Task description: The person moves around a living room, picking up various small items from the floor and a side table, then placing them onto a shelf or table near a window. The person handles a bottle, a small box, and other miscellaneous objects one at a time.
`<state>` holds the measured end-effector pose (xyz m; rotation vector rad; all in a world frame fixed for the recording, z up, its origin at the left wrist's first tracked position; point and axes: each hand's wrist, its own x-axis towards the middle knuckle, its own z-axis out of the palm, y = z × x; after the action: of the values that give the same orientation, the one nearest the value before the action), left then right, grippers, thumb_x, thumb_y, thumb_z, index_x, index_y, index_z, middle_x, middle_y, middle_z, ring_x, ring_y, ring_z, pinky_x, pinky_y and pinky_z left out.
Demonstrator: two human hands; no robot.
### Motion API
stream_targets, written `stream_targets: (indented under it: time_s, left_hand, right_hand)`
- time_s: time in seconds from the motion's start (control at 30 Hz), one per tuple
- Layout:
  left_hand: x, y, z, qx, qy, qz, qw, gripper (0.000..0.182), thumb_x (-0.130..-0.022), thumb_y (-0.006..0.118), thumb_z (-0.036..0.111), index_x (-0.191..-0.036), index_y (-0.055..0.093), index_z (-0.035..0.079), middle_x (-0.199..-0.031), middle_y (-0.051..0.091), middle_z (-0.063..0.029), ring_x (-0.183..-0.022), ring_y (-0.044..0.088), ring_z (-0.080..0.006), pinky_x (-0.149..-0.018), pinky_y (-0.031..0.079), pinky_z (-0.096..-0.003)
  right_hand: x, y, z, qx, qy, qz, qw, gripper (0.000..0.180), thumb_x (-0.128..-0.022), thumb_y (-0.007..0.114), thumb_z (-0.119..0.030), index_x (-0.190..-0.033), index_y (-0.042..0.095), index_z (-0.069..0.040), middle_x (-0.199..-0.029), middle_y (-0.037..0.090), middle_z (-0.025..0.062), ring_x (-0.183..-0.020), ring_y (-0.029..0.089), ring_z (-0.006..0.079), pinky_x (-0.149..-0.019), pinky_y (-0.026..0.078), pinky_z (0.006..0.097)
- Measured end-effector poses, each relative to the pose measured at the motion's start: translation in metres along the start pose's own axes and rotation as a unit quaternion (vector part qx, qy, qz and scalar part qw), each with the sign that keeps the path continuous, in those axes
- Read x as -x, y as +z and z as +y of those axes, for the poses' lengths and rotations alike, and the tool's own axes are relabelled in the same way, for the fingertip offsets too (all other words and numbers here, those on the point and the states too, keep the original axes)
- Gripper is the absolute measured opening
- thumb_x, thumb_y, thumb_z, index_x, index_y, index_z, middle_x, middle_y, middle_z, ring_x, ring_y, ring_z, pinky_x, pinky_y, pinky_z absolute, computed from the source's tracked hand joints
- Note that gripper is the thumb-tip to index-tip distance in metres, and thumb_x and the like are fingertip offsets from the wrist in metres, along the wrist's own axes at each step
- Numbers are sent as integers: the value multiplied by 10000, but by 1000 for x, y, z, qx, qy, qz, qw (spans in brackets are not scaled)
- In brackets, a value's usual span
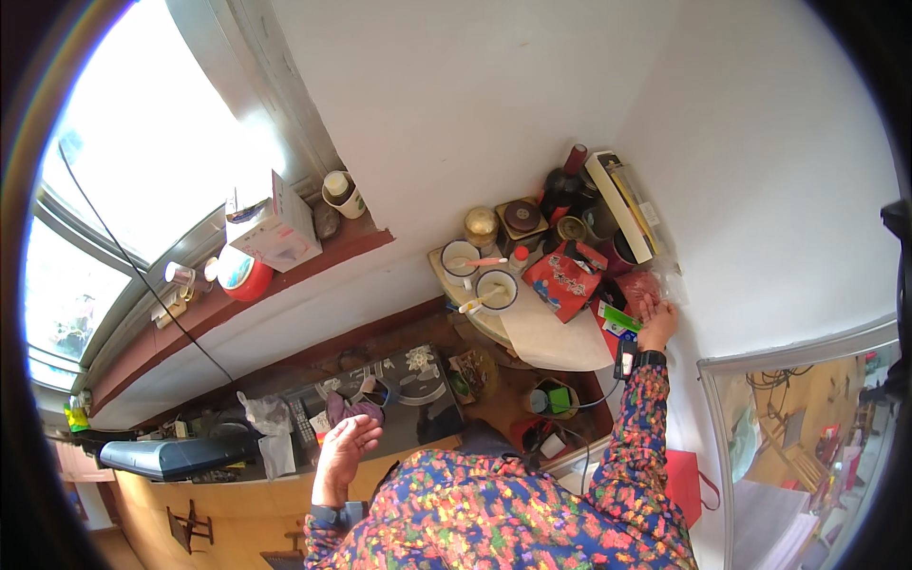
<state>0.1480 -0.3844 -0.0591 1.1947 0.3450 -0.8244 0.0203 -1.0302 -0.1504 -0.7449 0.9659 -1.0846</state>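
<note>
My right hand (657, 326) reaches to the right end of a corner shelf (556, 342), its fingers at the lower edge of a clear packet with reddish contents (638, 286). Whether they grip the packet or only touch it is not clear. Right beside the fingers lies a bright green item (618, 317). To their left is a red printed pouch (563, 281). My left hand (347, 450) is raised with nothing in it, fingers extended, above a dark table with a floral pattern (420, 385). A purple cloth (354, 411) lies just beyond it.
Two enamel mugs (496, 292) with toothbrushes stand on the shelf's left part. Behind are a dark bottle (565, 187), a gold-lidded jar (482, 226) and an upright box (620, 206). A windowsill (313, 263) holds a carton (274, 224). A framed mirror (798, 427) stands right.
</note>
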Motion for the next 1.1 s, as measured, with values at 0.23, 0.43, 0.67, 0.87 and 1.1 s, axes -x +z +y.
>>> stream_targets:
  time_s: [0.23,0.43,0.67,0.87,1.1]
  left_hand:
    - [-5,2,2,5,-16,0,1000,315,-968,577,280,-1140,607,18,-1116,667,-133,-1011,658,-253,-860,526,-361]
    - [-6,-2,2,5,-1,-11,1000,322,-967,579,285,-1146,601,18,-1138,659,-138,-1025,653,-257,-862,526,-363]
    - [-3,-16,0,20,5,5,1000,363,-950,605,306,-1173,597,20,-1142,657,-134,-1024,654,-254,-859,525,-360]
    - [-2,-17,0,19,6,13,1000,366,-946,609,303,-1176,600,17,-1135,661,-133,-1016,659,-251,-854,527,-361]
    - [2,-21,1,24,12,20,999,358,-949,606,292,-1177,598,15,-1133,662,-140,-1015,661,-258,-850,532,-364]
  right_hand:
    - [-2,10,4,7,-23,23,999,221,-968,472,-97,-1155,437,14,-1086,545,150,-997,646,290,-852,568,381]
    - [-1,-8,8,60,-47,-5,997,276,-947,501,-63,-1191,441,50,-1124,547,170,-967,649,265,-797,571,339]
    - [78,-6,32,295,-127,-42,946,177,-905,572,-39,-1079,594,-16,-882,626,51,-749,656,156,-568,521,258]
    - [133,28,78,468,-228,-146,841,270,-842,682,-112,-1078,587,-22,-892,644,107,-729,668,208,-660,523,326]
    - [121,50,80,520,-280,-135,796,551,-743,789,-208,-1141,518,59,-1058,609,219,-936,624,345,-829,485,417]
